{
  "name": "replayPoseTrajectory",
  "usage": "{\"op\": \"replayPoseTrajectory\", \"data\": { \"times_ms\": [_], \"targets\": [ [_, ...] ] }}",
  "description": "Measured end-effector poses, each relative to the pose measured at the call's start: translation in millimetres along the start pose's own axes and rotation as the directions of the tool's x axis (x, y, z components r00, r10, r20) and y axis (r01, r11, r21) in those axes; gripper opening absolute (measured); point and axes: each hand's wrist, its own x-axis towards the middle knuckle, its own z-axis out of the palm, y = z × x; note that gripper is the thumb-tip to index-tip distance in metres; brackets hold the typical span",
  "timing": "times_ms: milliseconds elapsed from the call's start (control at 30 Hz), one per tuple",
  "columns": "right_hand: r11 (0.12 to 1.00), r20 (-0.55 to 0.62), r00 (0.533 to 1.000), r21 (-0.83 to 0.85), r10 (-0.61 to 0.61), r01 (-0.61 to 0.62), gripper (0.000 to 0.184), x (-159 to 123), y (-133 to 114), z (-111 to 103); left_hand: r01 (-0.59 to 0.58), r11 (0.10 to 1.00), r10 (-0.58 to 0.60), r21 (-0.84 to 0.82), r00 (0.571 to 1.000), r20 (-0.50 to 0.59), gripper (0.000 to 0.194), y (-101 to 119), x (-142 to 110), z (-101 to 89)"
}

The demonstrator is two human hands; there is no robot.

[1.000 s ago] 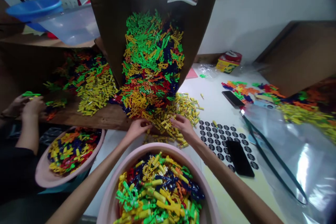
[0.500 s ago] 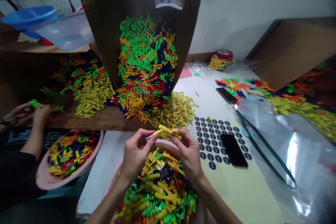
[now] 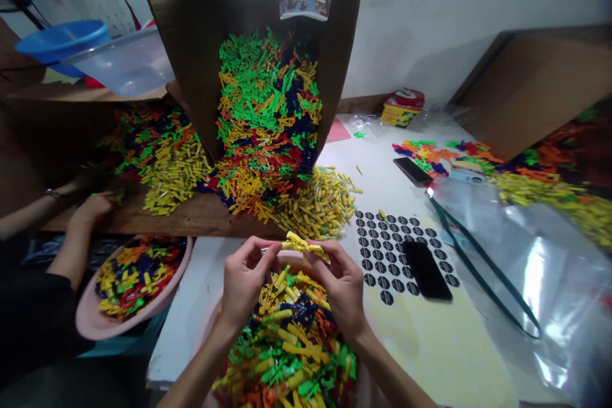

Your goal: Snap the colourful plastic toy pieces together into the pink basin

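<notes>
While up over the pink tub [image 3: 292,257] at 6 o'clock, a small clump of yellow plastic pieces [image 3: 301,245], pinched from both sides. Left hand [image 3: 246,280]: half closed, fingers curled, with thumb and fingertips tight on the left end of the clump. Right hand [image 3: 340,287]: half closed too, with fingertips tight on the right end of the same clump. Both hands close together, just above the tub's rim. Down inside the tub, a big pile of yellow, green, orange and dark blue pieces [image 3: 287,347].

Step in hand, by the look of it: picking a stuck clump apart. Next move, most likely called for: a slow, gentle pull with a firm pinch, so that no small bits drop.

At 12 o'clock, a brown cardboard box [image 3: 182,44] full of more mixed pieces [image 3: 268,115], and near 1 o'clock, a spill of yellow pieces [image 3: 315,204] at its foot. At 9 o'clock, another person's hand [image 3: 90,207] on a wooden board [image 3: 201,220], and at 8 o'clock, a second pink tub [image 3: 86,325]. At 4 o'clock, a black phone [image 3: 425,271] on a sheet of round black stickers [image 3: 382,255]. At 3 o'clock, a big clear plastic bag [image 3: 540,280].
</notes>
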Motion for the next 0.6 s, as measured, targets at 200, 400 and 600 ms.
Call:
{"op": "replayPoseTrajectory", "data": {
  "times_ms": [200,400,600],
  "targets": [
    [0.994,-0.02,0.995,-0.059,-0.097,0.096,0.012,-7,8,2,-0.051,0.99,0.057,0.132,0.997,-0.042,0.028,-5,-5,7.0],
    [0.997,0.044,0.997,0.046,0.063,-0.065,0.015,-9,3,-4,0.048,0.998,-0.045,-0.035,0.996,0.075,0.03,-7,-2,2.1],
    [0.976,0.065,0.981,0.108,0.184,-0.191,0.023,-22,9,-6,0.05,0.999,-0.049,-0.014,0.997,0.065,0.031,-11,-19,3.2]
  ]
}}
